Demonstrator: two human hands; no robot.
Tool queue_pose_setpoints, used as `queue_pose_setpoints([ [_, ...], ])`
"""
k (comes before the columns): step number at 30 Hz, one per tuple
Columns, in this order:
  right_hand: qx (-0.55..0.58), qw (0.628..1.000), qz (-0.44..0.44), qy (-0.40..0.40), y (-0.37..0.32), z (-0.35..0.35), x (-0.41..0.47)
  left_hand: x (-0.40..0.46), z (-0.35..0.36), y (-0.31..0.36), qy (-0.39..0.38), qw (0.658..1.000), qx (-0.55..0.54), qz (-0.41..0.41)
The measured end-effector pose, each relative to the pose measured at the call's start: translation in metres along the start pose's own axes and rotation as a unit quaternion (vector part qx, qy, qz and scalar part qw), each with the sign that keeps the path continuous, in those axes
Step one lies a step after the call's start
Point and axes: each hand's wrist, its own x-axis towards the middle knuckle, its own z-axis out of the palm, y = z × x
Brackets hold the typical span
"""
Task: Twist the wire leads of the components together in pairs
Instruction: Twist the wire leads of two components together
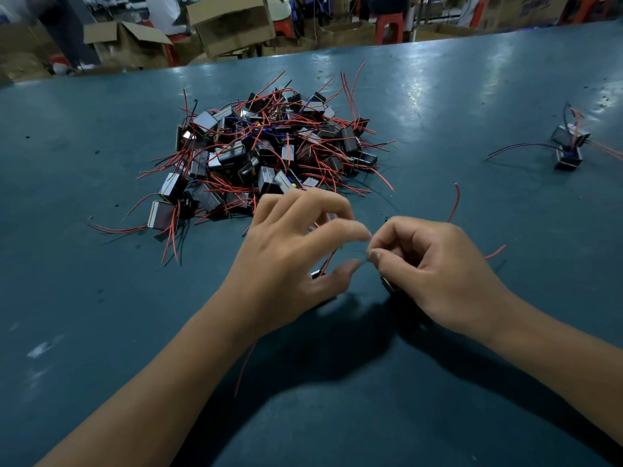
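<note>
- both forearms enter from the near edge of the bench (101, 146) and meet in front of me; between them i work one pair of components.
- left hand (290, 251): fingers spread and loosely arched, thumb and forefinger tips drawn toward the joint; whether they actually pinch a lead i cannot tell, as the tips are blurred.
- right hand (435, 264): fingers curled, thumb and forefinger pinching the thin leads (362, 252) where the two hands meet.
- two small dark components (387, 284) lie under my hands, mostly hidden; only edges show, one below each hand. loose red wires (455, 200) trail out past the right hand and under the left wrist.
- handling, as i judge it: each component is light and rigid; it will slide on the smooth bench if i pull on a wire. the insulated wire is soft and springy; the bare end is fine, bends easily and may break if overworked.
- where to hold: pinch the two bare ends side by side just behind the stripped part and roll them between thumb and forefinger. do not lift a component by a bare end.
- supply: the pile of components (266, 153) sits beyond my hands, leads tangled; i expect neighbours to drag along, so take one by its body, not its wire.
- finished pair (569, 146): well apart on the far right of the bench.
</note>
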Motion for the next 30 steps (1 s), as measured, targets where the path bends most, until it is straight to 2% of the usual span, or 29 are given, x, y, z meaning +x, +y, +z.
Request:
queue_pose_setpoints([
  [4, 0.039, 0.999, 0.010, -0.011, 0.001, -0.002, 0.002, -0.001, 0.002, 0.001, 0.013, 0.997, 0.064, 0.048],
  [10, 0.080, 0.996, 0.036, -0.016, -0.001, -0.002, 0.003, 0.001, 0.004, 0.002, 0.048, 0.994, 0.087, 0.054],
  [19, 0.046, 0.999, 0.013, -0.013, -0.001, -0.001, 0.001, 0.003, 0.005, 0.007, 0.037, 0.994, 0.082, 0.055],
  [22, -0.019, 0.999, -0.044, -0.001, -0.003, -0.002, -0.002, 0.003, 0.004, 0.011, 0.006, 0.999, 0.033, 0.006],
  [24, -0.116, 0.987, -0.109, 0.011, -0.006, -0.004, -0.005, 0.004, 0.001, 0.016, -0.039, 0.995, -0.047, -0.075],
  [25, -0.176, 0.974, -0.144, 0.016, -0.008, -0.004, -0.005, 0.005, -0.001, 0.018, -0.067, 0.984, -0.110, -0.127],
  [27, -0.252, 0.948, -0.191, 0.021, -0.010, -0.006, -0.005, 0.008, -0.007, 0.018, -0.101, 0.939, -0.248, -0.217],
  [28, -0.255, 0.946, -0.196, 0.022, -0.011, -0.006, -0.006, 0.009, -0.010, 0.018, -0.111, 0.922, -0.286, -0.238],
  [29, -0.240, 0.952, -0.189, 0.024, -0.011, -0.006, -0.006, 0.010, -0.012, 0.018, -0.118, 0.920, -0.290, -0.237],
  [30, -0.214, 0.961, -0.174, 0.025, -0.011, -0.006, -0.006, 0.009, -0.014, 0.019, -0.117, 0.935, -0.257, -0.214],
])
